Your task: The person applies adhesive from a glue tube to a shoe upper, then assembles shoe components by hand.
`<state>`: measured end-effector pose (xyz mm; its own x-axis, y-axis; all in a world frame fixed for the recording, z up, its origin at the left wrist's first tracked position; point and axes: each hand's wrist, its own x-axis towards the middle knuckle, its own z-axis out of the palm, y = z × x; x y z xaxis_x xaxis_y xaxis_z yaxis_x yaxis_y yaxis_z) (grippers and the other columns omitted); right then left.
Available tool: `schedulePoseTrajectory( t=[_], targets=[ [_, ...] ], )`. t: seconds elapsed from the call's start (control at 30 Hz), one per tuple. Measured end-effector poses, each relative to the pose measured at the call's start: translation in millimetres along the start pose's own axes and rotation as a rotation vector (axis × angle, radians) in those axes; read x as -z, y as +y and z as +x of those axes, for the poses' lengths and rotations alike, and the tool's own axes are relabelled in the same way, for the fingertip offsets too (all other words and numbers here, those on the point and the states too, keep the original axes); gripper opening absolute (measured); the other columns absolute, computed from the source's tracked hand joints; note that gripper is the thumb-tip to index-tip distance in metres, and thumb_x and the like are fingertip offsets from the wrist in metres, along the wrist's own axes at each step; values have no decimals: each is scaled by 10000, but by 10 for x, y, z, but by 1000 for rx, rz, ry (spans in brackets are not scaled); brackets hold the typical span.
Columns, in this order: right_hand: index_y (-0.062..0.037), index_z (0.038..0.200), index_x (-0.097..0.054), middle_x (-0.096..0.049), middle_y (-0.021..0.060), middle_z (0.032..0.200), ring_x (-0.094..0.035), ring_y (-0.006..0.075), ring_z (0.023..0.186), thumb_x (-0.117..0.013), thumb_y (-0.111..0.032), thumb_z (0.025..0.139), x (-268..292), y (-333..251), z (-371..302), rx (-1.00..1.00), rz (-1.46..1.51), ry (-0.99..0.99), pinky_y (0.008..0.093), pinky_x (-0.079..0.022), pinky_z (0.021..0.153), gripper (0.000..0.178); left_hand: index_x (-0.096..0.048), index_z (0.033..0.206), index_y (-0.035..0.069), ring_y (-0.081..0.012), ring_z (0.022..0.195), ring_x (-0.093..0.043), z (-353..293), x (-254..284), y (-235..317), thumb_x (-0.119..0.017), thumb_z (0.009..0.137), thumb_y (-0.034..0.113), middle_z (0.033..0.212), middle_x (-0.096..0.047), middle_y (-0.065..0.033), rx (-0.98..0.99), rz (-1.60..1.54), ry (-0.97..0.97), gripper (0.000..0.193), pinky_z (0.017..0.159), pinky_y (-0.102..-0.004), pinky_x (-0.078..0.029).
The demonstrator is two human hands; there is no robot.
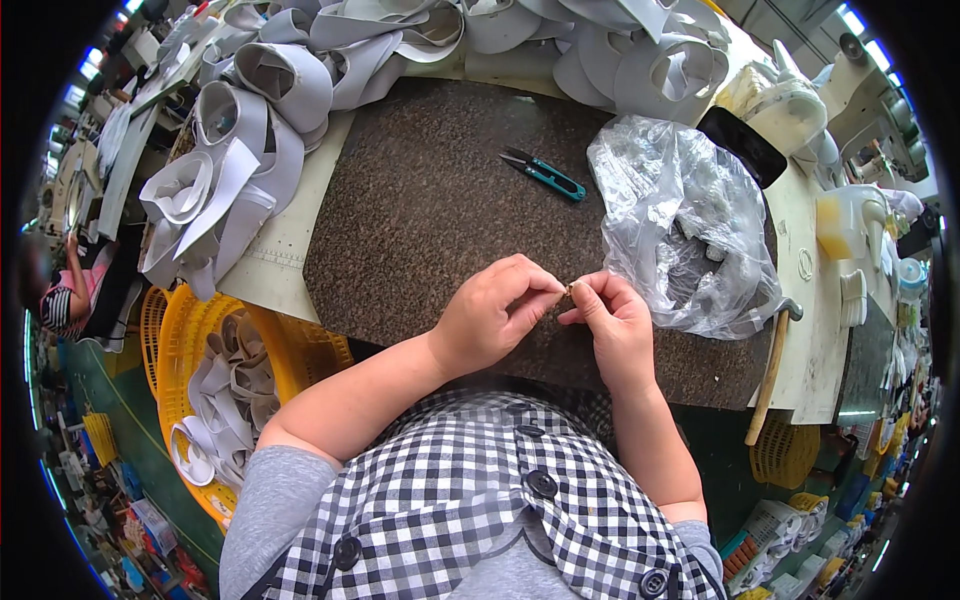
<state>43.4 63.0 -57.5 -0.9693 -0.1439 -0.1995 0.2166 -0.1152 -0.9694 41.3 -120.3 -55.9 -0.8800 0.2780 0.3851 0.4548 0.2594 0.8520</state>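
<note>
Head view: left hand [497, 314] and right hand [620, 325] pinch a tiny piece [570, 289] between their fingertips [589, 300], long axis unclear.

Bare forearms [385, 376] angle inward, left hand [495, 308] and right hand [620, 325] pinching close together over the table's [420, 200] near side.

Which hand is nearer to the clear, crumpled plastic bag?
Right. The right hand is close by the lower left edge of the clear, crumpled plastic bag; the left hand is farther off, left of the right hand.
</note>
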Motion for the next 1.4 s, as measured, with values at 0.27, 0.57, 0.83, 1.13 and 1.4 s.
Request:
schedulePoseTrajectory(
  t=[0.27,0.57,0.83,1.13,1.4],
  targets=[
    [28,942,-611,-617,51,888,-627,114,733,-619,-131,936,-44,34,-5,78,-11,66,245,-545,668,159,-633,972,10,-129,818,-663,-23,-13,5,-605,919,54,927,-604,-61,216,-185,-32,74,706,-247,-547],
    [28,988,-566,-634,104,948,-653,146,784,-594,-116,952,-83,34,-104,145,47,66,279,-578,724,151,-652,956,14,-171,778,-657,220,31,-9,-631,889,62,905,-613,-77,261,11,13,85,666,-273,-522],
    [9,1059,-590,-626,59,908,-638,122,795,-604,5,913,95,71,-438,168,-84,55,245,-526,724,147,-676,1028,29,-273,761,-616,280,109,-194,-635,866,67,893,-602,-118,-7,436,15,171,670,-343,-496],
    [13,980,-579,-617,47,857,-610,111,774,-538,-7,953,673,-286,-454,407,-188,339,238,-500,729,53,-639,1087,28,-277,799,-613,635,-211,384,-590,842,-47,904,-606,-116,-297,181,-43,261,720,-369,-510],
    [18,1031,-625,-637,46,863,-622,102,753,-559,-31,950,942,-41,-184,357,-400,435,230,-505,697,115,-583,1016,53,-277,868,-611,668,-780,249,-637,830,143,893,-573,-109,-42,614,-427,214,716,-391,-502]
  ],
)
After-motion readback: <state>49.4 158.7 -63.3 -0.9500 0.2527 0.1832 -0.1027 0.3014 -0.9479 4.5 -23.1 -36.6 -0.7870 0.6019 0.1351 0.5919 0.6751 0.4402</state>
